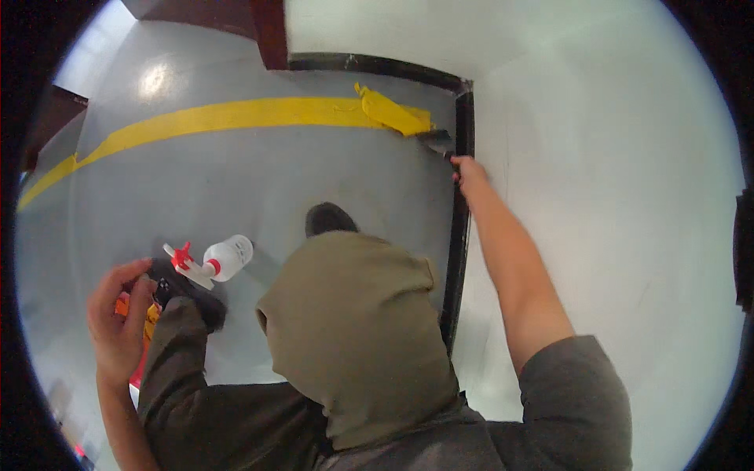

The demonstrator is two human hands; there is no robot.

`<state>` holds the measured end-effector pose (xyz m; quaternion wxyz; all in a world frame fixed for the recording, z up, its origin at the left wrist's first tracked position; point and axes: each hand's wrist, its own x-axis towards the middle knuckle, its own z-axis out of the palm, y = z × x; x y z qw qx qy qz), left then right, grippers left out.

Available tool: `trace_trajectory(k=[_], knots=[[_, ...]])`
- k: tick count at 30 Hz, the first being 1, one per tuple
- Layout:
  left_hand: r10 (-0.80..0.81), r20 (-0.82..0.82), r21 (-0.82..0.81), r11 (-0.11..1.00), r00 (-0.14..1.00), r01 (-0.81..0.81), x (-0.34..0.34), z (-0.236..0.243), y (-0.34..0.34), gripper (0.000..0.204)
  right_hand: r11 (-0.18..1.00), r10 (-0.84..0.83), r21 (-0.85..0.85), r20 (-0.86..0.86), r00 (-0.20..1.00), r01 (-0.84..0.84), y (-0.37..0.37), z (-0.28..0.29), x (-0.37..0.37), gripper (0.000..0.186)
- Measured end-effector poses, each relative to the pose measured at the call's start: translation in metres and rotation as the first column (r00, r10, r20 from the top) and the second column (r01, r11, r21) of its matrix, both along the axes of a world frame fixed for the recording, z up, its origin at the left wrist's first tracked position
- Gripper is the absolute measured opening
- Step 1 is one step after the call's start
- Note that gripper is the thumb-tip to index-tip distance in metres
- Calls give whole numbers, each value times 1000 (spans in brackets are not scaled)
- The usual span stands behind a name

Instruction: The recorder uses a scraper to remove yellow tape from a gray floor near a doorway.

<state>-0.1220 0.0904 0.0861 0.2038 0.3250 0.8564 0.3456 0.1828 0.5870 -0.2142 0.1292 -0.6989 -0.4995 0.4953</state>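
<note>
My right hand (469,174) reaches forward and grips the handle of a small brush (437,142), whose dark bristles rest against the black baseboard (463,125) near the corner of the white wall. A crumpled piece of yellow tape (393,114) lies just left of the brush. My left hand (119,314) hangs low at the left with its fingers curled around an orange and black object (153,302) that is partly hidden. A white spray bottle (224,259) with a red trigger lies on its side on the grey floor, just right of that hand.
A yellow painted line (220,118) curves across the grey floor (259,180). The white wall (613,180) fills the right side. My knee in olive trousers (353,330) and a dark shoe (328,217) are in the centre. A dark door frame (271,35) stands at the top.
</note>
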Motion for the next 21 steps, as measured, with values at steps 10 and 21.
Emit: trace_trajectory(k=[10, 21], knots=[[-20, -26, 14, 1000, 999, 21, -4, 1, -5, 15, 971, -103, -221, -60, 993, 87, -133, -3, 21, 39], [-184, -155, -35, 983, 971, 181, 1, 0, -4, 17, 916, -265, -353, -178, 948, 190, -99, -14, -43, 31]])
